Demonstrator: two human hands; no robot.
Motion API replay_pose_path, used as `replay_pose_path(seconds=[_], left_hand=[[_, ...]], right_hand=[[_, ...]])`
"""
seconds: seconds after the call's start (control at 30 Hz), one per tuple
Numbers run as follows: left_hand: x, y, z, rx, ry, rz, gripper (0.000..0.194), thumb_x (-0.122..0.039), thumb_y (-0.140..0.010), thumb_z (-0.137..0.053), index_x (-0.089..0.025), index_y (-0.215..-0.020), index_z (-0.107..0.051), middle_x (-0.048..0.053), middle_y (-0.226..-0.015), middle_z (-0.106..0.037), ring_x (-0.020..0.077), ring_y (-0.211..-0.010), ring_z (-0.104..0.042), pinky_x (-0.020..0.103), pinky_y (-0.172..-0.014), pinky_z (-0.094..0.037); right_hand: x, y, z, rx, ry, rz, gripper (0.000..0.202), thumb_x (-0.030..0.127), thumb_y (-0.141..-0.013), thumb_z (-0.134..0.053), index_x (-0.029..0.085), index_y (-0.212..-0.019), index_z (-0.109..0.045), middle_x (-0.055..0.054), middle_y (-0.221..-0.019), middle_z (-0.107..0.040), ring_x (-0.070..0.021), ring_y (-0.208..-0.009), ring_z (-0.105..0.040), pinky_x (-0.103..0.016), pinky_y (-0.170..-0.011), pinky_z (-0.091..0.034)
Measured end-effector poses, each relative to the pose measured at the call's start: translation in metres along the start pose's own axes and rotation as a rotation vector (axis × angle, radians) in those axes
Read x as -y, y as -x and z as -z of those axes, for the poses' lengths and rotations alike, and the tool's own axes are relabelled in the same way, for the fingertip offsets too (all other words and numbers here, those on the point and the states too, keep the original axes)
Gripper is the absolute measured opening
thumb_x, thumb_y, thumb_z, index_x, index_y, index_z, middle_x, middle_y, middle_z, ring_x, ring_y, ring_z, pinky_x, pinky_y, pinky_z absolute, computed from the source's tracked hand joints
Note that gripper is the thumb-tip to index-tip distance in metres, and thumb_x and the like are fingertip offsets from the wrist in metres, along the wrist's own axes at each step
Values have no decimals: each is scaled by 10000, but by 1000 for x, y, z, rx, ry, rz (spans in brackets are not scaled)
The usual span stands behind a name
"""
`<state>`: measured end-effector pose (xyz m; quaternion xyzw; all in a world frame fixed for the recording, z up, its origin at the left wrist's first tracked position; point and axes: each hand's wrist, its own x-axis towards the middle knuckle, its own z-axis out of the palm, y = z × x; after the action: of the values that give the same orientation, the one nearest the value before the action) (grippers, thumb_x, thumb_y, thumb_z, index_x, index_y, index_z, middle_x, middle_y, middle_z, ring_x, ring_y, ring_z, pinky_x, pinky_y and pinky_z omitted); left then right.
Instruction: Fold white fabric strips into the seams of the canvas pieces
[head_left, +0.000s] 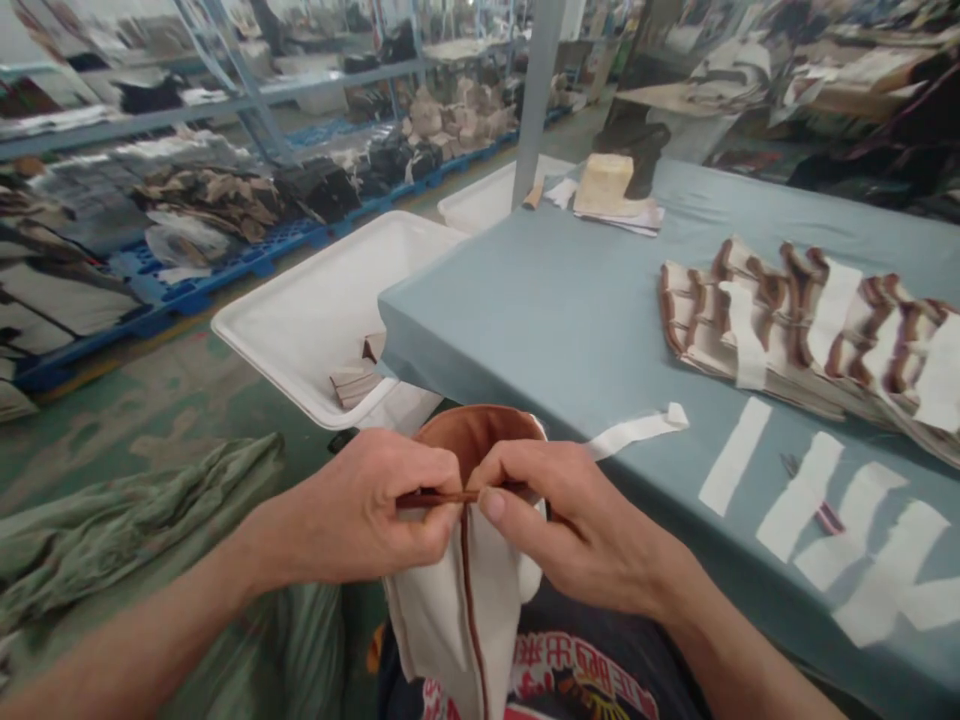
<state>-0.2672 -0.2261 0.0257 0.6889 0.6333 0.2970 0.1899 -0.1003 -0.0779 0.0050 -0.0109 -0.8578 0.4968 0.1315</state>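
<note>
Cloth piece [431, 620], cream with brown edging: right at my hands, hanging below them and over my lap. Both hands closed on it. Left hand [375, 505] grips the brown edge between thumb and fingers; right hand [566, 510] pinches the same edge just beside it, thumb on top. Fingertips nearly meet.

Key relation: the pinched edge runs crosswise, left hand to right hand. The brown seam [474, 620] drops from the gap between my fingertips, down and towards me, roughly square to that edge. So the long axis of the hanging part points at my body, and neither hand is clearly nearer the seam; the right thumb sits close by its top. Brown lining [465, 430] curves up just beyond my knuckles, on the far side of the grip.

Bench [517, 320] ahead and to the right, nearer my right hand. White strip [637, 432] on it, just past the right hand; stacked pieces [787, 320] farther off that way. White bin [300, 300] beyond my left hand.
</note>
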Motion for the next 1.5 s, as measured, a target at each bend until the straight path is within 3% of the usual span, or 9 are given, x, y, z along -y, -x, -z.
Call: replay_pose_path(seconds=[0.23,0.43,0.53,0.63,0.8,0.97,1.17,1.3,1.5], left_hand=[[4,4,-10,-70,344,1,241,-72,-836,-521,-204,-657,-429,-88,-615,-404,73,-568,-366,207,-546,-300],[25,13,7,205,373,147,132,-220,-959,-579,-185,-833,-593,-68,-710,-519,95,-637,-457,206,-589,-337],[36,14,19,286,473,166,271,-353,-1023,-537,-174,-831,-607,-55,-701,-520,107,-634,-461,222,-597,-348],[47,15,23,214,547,196,472,-471,-1078,-419,-167,-781,-623,-27,-713,-557,125,-664,-486,231,-645,-392],[55,26,19,88,513,374,611,-564,-1094,-348,-165,-786,-695,5,-753,-669,146,-707,-555,237,-730,-457],[53,37,18,110,518,356,667,-681,-1057,-358,-157,-884,-734,42,-863,-730,176,-794,-615,258,-790,-490],[51,31,22,111,508,297,640,-650,-1074,-351,-143,-975,-727,66,-944,-744,198,-883,-648,272,-863,-491],[50,20,21,134,414,349,646,-652,-1070,-349,-155,-857,-701,18,-786,-672,166,-735,-569,261,-721,-452],[49,10,11,252,247,440,356,-394,-1032,-500,-168,-894,-738,-18,-779,-692,135,-698,-589,212,-649,-404]], right_hand=[[-16,-17,-13,90,-311,-75,497,535,-1007,-587,215,-665,-417,80,-615,-332,-87,-558,-302,-243,-511,-243],[-16,-18,-14,162,-45,-13,400,335,-1035,-522,208,-671,-416,76,-600,-356,-77,-539,-328,-251,-538,-229],[-18,-18,-16,56,3,95,351,214,-949,-526,210,-637,-364,79,-579,-339,-68,-514,-300,-245,-528,-225],[-29,-17,-17,-50,4,40,359,214,-935,-533,210,-612,-376,76,-556,-348,-70,-498,-297,-242,-501,-222],[-58,-16,-14,65,-173,-256,409,437,-1022,-522,195,-695,-556,38,-625,-471,-104,-562,-398,-239,-517,-304],[-74,-21,-17,14,-184,-243,403,459,-1042,-499,209,-726,-515,32,-675,-477,-121,-622,-419,-247,-571,-331],[-90,-31,-30,-44,-148,-185,371,433,-1056,-469,211,-764,-526,26,-701,-517,-137,-656,-465,-261,-628,-363],[-103,-30,-32,-50,-187,-195,385,458,-1064,-469,211,-773,-523,23,-718,-530,-141,-679,-485,-262,-641,-374],[-114,-29,-31,-142,-117,-162,350,402,-1068,-433,228,-777,-518,12,-725,-549,-159,-692,-517,-283,-667,-414]])
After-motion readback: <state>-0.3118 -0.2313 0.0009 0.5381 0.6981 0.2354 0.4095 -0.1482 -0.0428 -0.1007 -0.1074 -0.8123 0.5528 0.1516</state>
